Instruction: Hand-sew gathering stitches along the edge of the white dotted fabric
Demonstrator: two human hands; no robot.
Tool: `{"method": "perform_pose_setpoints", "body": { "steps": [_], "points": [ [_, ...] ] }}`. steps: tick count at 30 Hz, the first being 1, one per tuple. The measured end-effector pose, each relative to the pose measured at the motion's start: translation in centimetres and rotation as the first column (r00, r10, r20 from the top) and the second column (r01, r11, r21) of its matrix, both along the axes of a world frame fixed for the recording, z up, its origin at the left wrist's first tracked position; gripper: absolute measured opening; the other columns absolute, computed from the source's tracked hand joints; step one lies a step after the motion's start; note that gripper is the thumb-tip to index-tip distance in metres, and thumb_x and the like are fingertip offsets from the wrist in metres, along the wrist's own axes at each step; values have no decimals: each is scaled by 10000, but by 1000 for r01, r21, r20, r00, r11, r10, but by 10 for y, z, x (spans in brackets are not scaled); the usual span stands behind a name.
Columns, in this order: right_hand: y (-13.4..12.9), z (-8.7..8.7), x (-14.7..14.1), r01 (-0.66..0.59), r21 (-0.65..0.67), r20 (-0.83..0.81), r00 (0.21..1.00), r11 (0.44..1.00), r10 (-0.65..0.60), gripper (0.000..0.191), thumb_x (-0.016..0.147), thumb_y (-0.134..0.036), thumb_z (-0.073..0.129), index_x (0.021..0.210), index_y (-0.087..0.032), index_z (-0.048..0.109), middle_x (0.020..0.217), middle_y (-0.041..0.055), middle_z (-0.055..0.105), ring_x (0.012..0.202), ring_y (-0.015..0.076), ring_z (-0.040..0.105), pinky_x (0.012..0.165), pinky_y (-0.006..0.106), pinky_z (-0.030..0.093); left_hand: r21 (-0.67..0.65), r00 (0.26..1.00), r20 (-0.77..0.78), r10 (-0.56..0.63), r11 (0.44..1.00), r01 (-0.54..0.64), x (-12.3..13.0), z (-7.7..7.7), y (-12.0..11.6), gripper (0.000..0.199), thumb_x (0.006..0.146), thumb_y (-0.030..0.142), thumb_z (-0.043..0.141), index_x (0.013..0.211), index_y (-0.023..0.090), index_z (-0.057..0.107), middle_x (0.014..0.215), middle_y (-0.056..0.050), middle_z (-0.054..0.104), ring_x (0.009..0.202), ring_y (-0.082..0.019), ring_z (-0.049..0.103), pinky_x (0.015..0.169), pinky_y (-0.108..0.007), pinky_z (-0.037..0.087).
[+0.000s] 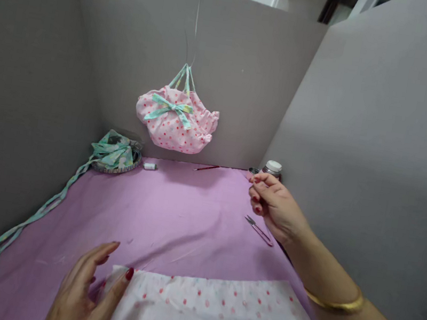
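A white cloth with red and pink dots (214, 311) lies at the near edge of the purple-covered table (184, 215). Over its left corner is my left hand (90, 289), thumb and fingers apart, holding nothing. My right hand (271, 201) is raised at the right, its thumb and forefinger pinched together; what they hold, if anything, is too small to make out. Just below that hand, small thread snips with pink handles (259, 231) rest on the table.
A pink dotted pouch with a green bow (177, 122) hangs before the grey back panel (250, 79). Green fabric (114, 150) fills a basket at back left, its strips trailing forward. Nearby are a thread spool (150, 166), a red pencil (207, 168) and a white-lidded jar (273, 167).
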State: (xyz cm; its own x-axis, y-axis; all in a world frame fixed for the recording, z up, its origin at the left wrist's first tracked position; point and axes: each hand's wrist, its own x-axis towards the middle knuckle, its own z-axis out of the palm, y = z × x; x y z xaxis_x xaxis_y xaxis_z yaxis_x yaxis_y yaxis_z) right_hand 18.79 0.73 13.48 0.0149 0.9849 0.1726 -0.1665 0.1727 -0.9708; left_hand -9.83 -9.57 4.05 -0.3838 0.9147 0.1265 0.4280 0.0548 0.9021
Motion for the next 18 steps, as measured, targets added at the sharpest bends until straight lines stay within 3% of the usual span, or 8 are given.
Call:
{"method": "perform_pose_setpoints", "body": {
  "steps": [3,6,7,9,10,12,18],
  "points": [
    [-18,7,-31,-198,26,86,977,980,195,186,794,-334,609,820,-192,492,521,-64,506,363,32,381,352,125,264,86,951,-78,-300,948,307,24,38,2,517,782,428,533,1263,266,435,1066,-79,576,839,-228,568,694,-334,470],
    [-32,16,-53,-362,27,96,929,932,358,187,823,-351,582,835,-182,504,554,-40,554,373,33,409,365,127,285,154,753,5,-658,745,649,58,63,15,602,837,319,499,1381,291,242,981,-51,608,801,-173,578,698,-275,470],
    [-35,18,-55,-386,33,74,921,922,383,184,823,-346,585,837,-182,504,557,-40,555,372,31,407,366,126,284,162,689,0,-725,680,715,66,66,22,580,834,286,509,1369,277,286,962,-48,620,810,-170,578,696,-260,467],
    [-38,23,-52,-364,38,14,931,931,364,168,815,-321,601,834,-185,504,547,-49,539,368,26,393,361,120,268,136,640,-48,-767,630,765,72,63,38,312,847,256,481,1139,229,586,760,-23,644,707,-152,585,672,-238,451],
    [-38,25,-47,-329,37,-16,944,944,330,159,812,-305,609,829,-187,503,535,-55,523,366,24,383,358,116,258,112,661,-71,-747,653,749,70,59,45,240,845,248,475,980,211,670,712,-22,641,688,-150,586,664,-233,443],
    [-36,28,-32,-251,24,-70,965,968,252,142,807,-273,615,808,-187,502,520,-60,495,366,21,368,356,110,240,62,710,-71,-700,708,704,58,46,58,205,814,233,501,849,196,699,700,-24,660,668,-155,594,636,-229,437],
    [-27,25,-1,-37,-21,-232,972,999,31,150,742,-207,654,764,-188,506,507,-64,441,349,14,332,340,111,216,-115,809,-134,-573,819,561,15,7,71,252,797,278,480,855,188,707,678,-20,677,620,-175,598,556,-235,407]
  ]
}}
